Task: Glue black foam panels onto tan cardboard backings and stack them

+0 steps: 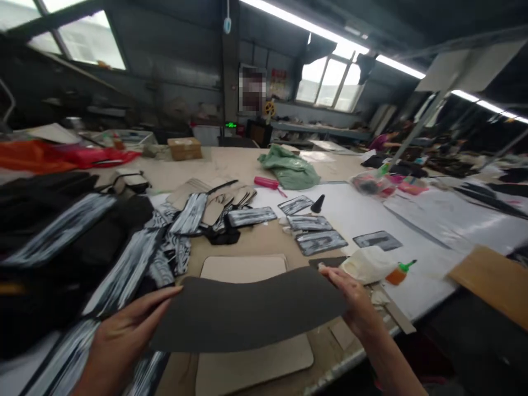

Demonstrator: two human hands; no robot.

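Here, left hand pinches left end of curved dark grey sheet; right hand grips right end. Sheet held flat, just above tan board near front table edge. Striped black-and-white strips crowd left side, touching board's left edge. White cloth wad and orange glue bottle sit just right of right hand. Open white tabletop farther right.

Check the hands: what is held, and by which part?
Both hold one curved dark sheet above a beige board: left hand at its left end, right hand at its right end.
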